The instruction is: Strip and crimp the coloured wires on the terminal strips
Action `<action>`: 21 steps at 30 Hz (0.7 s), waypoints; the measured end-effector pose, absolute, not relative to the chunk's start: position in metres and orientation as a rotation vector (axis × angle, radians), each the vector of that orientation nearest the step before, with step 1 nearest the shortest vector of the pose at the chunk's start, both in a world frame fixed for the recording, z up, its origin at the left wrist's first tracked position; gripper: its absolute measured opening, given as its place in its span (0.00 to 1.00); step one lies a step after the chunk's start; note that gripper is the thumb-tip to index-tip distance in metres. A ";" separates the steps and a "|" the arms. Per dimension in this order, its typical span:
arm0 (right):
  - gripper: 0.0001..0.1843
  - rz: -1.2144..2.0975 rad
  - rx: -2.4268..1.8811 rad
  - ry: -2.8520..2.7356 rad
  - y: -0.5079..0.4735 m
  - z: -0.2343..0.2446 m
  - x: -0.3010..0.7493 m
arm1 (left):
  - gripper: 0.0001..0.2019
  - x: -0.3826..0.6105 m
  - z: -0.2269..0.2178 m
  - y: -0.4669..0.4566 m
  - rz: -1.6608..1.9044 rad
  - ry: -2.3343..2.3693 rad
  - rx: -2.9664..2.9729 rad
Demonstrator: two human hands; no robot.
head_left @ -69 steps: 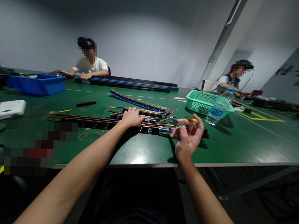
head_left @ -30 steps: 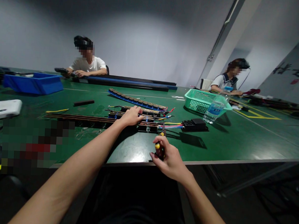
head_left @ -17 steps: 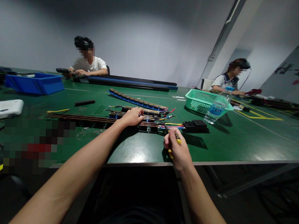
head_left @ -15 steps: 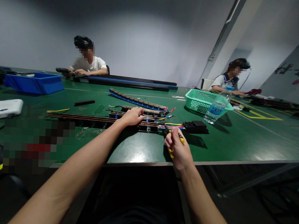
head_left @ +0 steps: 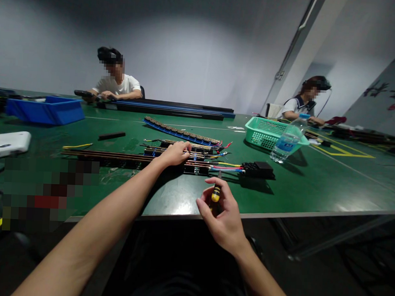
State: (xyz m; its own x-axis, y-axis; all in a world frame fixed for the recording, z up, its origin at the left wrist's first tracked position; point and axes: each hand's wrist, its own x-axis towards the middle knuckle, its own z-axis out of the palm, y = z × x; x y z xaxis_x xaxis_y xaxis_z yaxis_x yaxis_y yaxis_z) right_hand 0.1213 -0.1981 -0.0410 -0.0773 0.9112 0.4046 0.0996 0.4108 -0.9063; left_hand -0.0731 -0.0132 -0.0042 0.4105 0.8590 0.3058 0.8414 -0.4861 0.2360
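My left hand [head_left: 177, 153] lies over a long black rail with copper strips [head_left: 128, 157], its fingers bent down and closed on the rail. Short black-and-blue strips with brass edges lie just behind. From the rail's right end, yellow, red and blue wires [head_left: 227, 168] run to a black connector block [head_left: 258, 170]. Near the table's front edge, my right hand [head_left: 223, 214] is curled around pliers [head_left: 216, 193] with yellow-and-black handles. The pliers' dark tip points away from me, below the wires. Part of the pliers is hidden by my fingers.
On the green table [head_left: 313, 188] stand a mint-green basket [head_left: 263, 133] and a water bottle [head_left: 284, 145] at right. A blue bin [head_left: 48, 111] and a white box [head_left: 9, 144] are at left. Two people sit across the table. A curved blue strip [head_left: 181, 133] lies farther back.
My right hand has drawn the pliers back from the wires, toward me and slightly left, and turned so the palm side shows. My left hand stays in place on the rail.
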 end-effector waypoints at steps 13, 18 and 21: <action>0.23 0.555 -0.577 -1.480 -0.098 0.019 0.146 | 0.12 -0.073 -0.003 -0.015 0.612 1.573 2.593; 0.20 0.693 -0.533 -1.353 -0.067 0.020 0.146 | 0.11 -0.072 -0.001 -0.016 0.613 1.565 2.578; 0.19 0.709 -0.516 -1.327 -0.065 0.014 0.146 | 0.11 -0.071 0.000 -0.018 0.600 1.578 2.566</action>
